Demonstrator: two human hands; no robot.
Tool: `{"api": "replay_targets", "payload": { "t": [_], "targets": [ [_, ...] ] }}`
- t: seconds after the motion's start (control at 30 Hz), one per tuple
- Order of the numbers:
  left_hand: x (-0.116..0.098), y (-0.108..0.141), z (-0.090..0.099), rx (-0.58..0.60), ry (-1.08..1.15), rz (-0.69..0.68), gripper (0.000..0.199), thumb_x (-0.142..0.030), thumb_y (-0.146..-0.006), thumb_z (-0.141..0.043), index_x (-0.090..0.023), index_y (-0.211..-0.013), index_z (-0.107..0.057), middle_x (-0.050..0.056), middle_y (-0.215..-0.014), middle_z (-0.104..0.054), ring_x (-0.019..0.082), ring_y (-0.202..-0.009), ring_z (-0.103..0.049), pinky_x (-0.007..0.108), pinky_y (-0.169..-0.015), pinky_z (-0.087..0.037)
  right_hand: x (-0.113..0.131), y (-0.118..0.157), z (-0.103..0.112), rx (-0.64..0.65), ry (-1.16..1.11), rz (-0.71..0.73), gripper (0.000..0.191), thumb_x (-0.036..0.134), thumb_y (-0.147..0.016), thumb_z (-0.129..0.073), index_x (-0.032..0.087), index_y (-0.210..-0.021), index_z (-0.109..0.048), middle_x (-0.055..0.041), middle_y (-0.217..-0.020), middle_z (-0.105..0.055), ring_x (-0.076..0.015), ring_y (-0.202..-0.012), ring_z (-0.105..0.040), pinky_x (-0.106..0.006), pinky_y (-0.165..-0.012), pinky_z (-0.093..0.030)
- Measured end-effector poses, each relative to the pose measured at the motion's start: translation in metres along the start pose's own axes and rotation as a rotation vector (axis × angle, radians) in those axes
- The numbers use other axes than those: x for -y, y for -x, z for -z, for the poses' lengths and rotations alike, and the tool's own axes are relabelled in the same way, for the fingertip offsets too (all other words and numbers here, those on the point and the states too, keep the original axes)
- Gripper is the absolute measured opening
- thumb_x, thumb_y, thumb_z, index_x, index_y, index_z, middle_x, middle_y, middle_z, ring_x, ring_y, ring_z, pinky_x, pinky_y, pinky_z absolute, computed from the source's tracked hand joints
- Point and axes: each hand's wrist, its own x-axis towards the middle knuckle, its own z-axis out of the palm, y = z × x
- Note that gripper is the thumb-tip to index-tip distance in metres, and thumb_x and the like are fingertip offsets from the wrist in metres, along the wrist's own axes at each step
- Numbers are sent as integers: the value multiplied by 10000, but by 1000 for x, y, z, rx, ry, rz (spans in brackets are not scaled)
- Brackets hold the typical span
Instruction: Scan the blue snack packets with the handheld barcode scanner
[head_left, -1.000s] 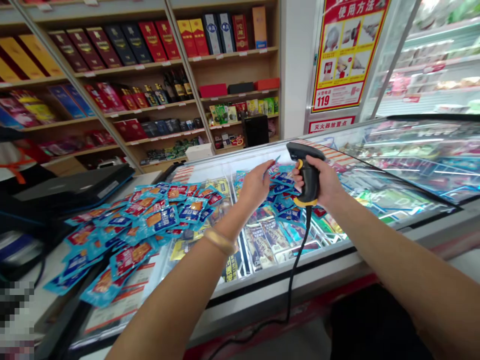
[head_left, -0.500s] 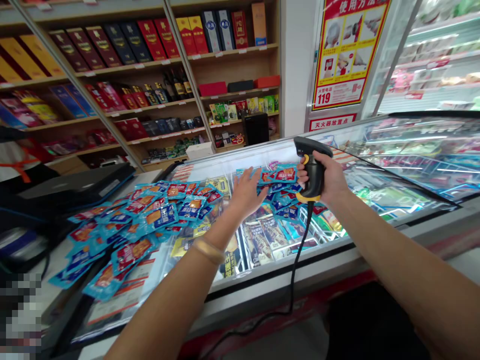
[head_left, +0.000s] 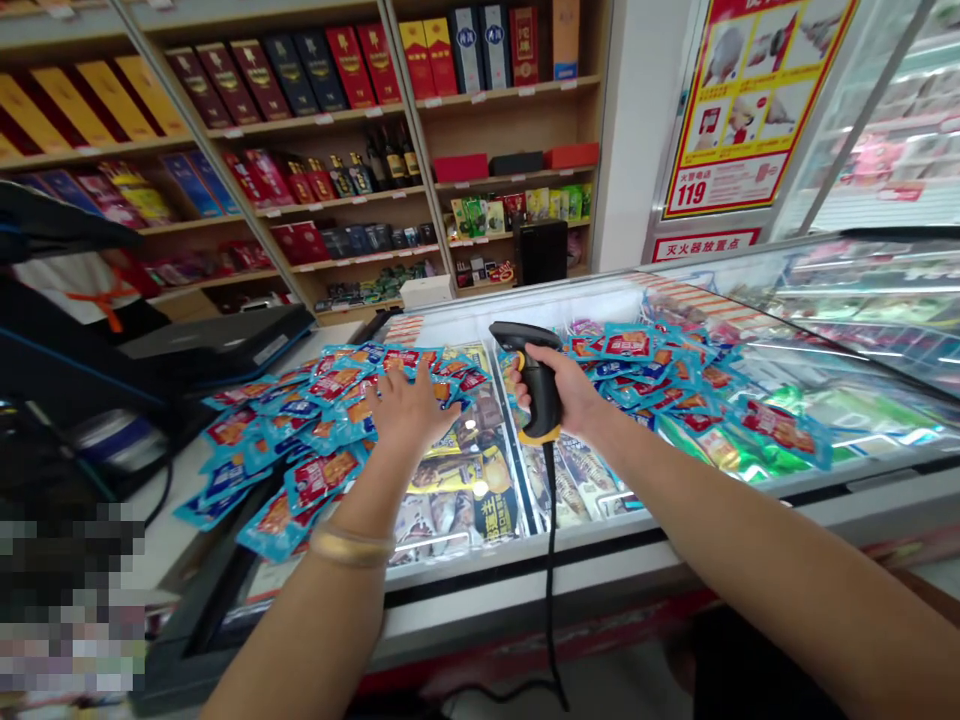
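My left hand (head_left: 410, 408), a gold-coloured bangle (head_left: 351, 545) on its wrist, is over the right side of the left pile of snack packets (head_left: 322, 480), fingers spread. Whether its fingertips touch the packets I cannot tell. My right hand (head_left: 566, 393) is wrapped round the grip of a black and yellow barcode scanner (head_left: 541, 400), held upright with its head pointing left. The scanner's cable hangs down over the freezer's front edge. Behind and right of the scanner lies a second pile of blue, red-labelled snack packets (head_left: 660, 370) on the glass.
The packets lie on a glass-topped chest freezer (head_left: 450, 570) with frozen goods inside. Dark counter equipment (head_left: 217, 340) stands at the left. Shelves of boxed goods (head_left: 517, 90) line the back, beside a red and yellow poster (head_left: 757, 110). Part of a person in an orange-tied garment (head_left: 109, 295) shows far left.
My left hand has moved left, from between the piles onto the left pile. The scanner in my right hand has also moved left, uncovering the right pile. The view has shifted.
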Motion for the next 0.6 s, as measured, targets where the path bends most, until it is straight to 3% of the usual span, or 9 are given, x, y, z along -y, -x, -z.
{"api": "replay_targets", "payload": {
  "t": [0.23, 0.37, 0.5, 0.53, 0.6],
  "targets": [
    [3, 1, 0, 40, 98, -3, 691, -510, -751, -631, -196, -1351, -492, 225, -1222, -618, 429, -1228, -488, 616, -1038, -292, -1, 9, 11, -53, 35, -23, 190, 304, -868, -553, 152, -755, -571, -15, -594, -551, -88, -456, -471, -180, -399, -409],
    [0, -1, 0, -26, 324, 2, 617, -413, -738, -666, -215, -1308, -539, 186, -1232, -620, 417, -1244, -482, 601, -1063, -290, -1, 11, 10, -49, 61, -21, 203, 298, -881, -526, 146, -758, -581, -13, -589, -538, -91, -462, -479, -182, -407, -415],
    [-9, -5, -4, -168, 882, -14, 482, -397, -728, -679, -193, -1161, -625, 141, -1204, -643, 347, -1206, -540, 514, -1070, -373, -2, 12, 12, -27, 73, -15, 187, 301, -861, -559, 147, -757, -586, -15, -597, -549, -94, -466, -485, -186, -408, -418],
    [-11, -5, -5, -170, 1081, 2, 454, -414, -733, -678, -194, -1127, -633, 125, -1180, -654, 320, -1166, -576, 493, -1043, -419, -3, 11, 12, -24, 74, -14, 191, 302, -861, -559, 146, -756, -586, -18, -600, -555, -95, -468, -486, -186, -409, -419],
    [-16, -4, -5, -65, 1497, 89, 419, -470, -759, -655, -196, -1075, -631, 102, -1115, -673, 283, -1054, -647, 489, -955, -504, -3, 12, 12, -17, 78, -16, 198, 303, -867, -553, 142, -757, -590, -24, -609, -564, -95, -471, -491, -186, -410, -422]
  ]
}}
